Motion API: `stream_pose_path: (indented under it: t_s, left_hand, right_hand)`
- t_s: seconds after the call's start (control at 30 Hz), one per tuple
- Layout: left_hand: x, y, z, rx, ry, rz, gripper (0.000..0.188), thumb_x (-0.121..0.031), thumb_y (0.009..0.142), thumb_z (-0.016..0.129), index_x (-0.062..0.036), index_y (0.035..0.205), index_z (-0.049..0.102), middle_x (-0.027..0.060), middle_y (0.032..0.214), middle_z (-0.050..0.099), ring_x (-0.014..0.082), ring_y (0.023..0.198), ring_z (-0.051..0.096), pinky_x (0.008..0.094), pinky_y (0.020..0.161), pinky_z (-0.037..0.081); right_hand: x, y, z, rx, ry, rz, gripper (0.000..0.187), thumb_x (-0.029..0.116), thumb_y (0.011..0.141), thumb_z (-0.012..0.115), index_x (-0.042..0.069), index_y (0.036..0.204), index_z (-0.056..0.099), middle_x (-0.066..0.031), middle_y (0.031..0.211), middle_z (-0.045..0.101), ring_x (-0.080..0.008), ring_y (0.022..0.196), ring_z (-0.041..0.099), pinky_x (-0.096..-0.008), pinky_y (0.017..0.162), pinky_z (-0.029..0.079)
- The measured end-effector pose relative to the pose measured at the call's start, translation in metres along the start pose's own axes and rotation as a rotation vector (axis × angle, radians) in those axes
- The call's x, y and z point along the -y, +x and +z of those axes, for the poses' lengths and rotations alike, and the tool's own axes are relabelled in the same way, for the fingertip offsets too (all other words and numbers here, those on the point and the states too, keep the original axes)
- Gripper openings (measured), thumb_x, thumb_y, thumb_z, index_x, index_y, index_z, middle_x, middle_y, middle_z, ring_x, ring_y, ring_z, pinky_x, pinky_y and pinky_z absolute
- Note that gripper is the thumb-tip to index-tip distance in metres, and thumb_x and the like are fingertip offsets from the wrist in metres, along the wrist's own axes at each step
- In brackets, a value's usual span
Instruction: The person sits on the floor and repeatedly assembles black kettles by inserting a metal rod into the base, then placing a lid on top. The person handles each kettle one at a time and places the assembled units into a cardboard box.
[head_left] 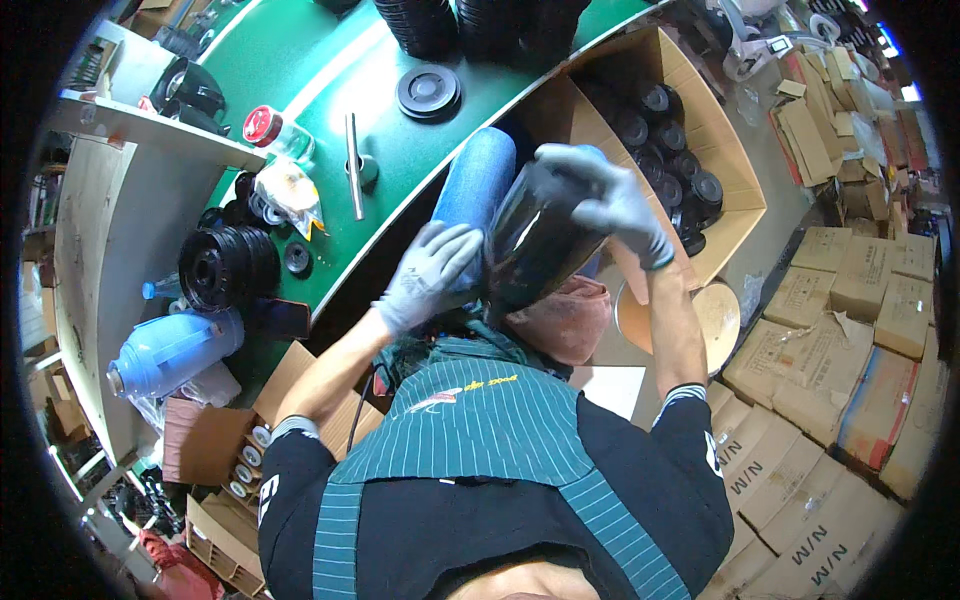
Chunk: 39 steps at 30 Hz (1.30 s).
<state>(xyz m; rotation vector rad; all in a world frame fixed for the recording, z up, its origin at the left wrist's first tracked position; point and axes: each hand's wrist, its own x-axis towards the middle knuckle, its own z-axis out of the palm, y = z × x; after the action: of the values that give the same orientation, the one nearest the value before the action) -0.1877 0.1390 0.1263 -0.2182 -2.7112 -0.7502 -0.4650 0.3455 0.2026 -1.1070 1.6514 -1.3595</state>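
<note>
A glossy black cylinder-like object (540, 235) is tilted over my lap; its exact kind is unclear. My right hand (610, 200), in a pale grey glove, grips its upper and right sides with bent fingers. On the opposite side, my gloved left hand (430, 272) lies with fingers stretched out, their tips at the object's left edge. Under it shows my blue-clad leg (475, 180). Just right of my right hand stands an open cardboard box (738, 215) holding several black round lidded parts (672, 138).
On the green table (395, 185) are a black disc (428, 92), a metal rod (354, 165), a red-lidded jar (280, 130) and stacked black rings (228, 268). A blue bottle (178, 350) lies at left. Closed cartons (810, 360) fill the right; a round stool (716, 325) is behind my right forearm.
</note>
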Motion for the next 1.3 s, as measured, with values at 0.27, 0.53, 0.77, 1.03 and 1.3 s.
stream_pose_path:
  t_s: [0.27,0.53,0.77,1.03,1.3]
  left_hand:
    - [0.156,-0.037,0.002,-0.352,0.422,-0.931,0.073,-0.032,0.101,0.072,0.0020,0.159,0.046,0.0264,0.144,0.060,0.0450,0.127,0.060,0.0530,0.109,0.047]
    - [0.053,0.077,-0.076,0.032,-0.546,-0.572,0.048,-0.009,0.104,0.069,-0.0002,0.151,0.062,0.0081,0.120,0.077,0.0092,0.094,0.067,0.0302,0.082,0.057]
    - [-0.014,0.116,-0.085,0.350,-0.301,-0.226,0.053,-0.015,0.092,0.075,-0.0041,0.143,0.065,0.0239,0.111,0.074,0.0397,0.100,0.074,0.0458,0.090,0.060]
    - [-0.125,0.109,-0.054,0.187,0.202,-0.230,0.097,-0.055,0.095,0.068,0.0007,0.167,0.033,0.0268,0.171,0.033,0.0447,0.162,0.027,0.0664,0.131,0.011]
    - [-0.030,0.075,-0.066,-0.037,-0.224,-0.423,0.051,-0.027,0.112,0.046,0.0043,0.150,0.055,0.0281,0.152,0.056,0.0471,0.150,0.045,0.0562,0.128,0.027]
  right_hand:
    - [-0.028,0.012,0.078,0.132,-0.241,-0.126,0.086,0.031,0.080,0.086,0.007,0.157,0.055,-0.0196,0.148,0.063,-0.0350,0.138,0.059,-0.0433,0.121,0.043]
    - [-0.048,0.010,0.095,-0.381,0.779,0.053,0.125,0.100,0.090,0.021,0.006,0.172,0.023,-0.0265,0.158,0.053,-0.0359,0.144,0.056,-0.0483,0.126,0.038]
    - [-0.056,0.004,0.071,-0.374,0.902,0.121,0.060,0.045,0.117,0.042,-0.001,0.153,0.054,-0.0157,0.109,0.080,-0.0347,0.113,0.076,-0.0480,0.113,0.054]
    - [-0.106,0.068,0.086,0.216,1.209,0.165,0.047,0.028,0.113,0.052,0.000,0.150,0.058,-0.0211,0.122,0.078,-0.0251,0.109,0.076,-0.0351,0.097,0.061]
    - [-0.070,-0.011,0.086,-0.096,1.205,-0.203,0.038,0.026,0.114,0.051,-0.001,0.138,0.065,-0.0249,0.123,0.076,-0.0407,0.136,0.065,-0.0542,0.118,0.050]
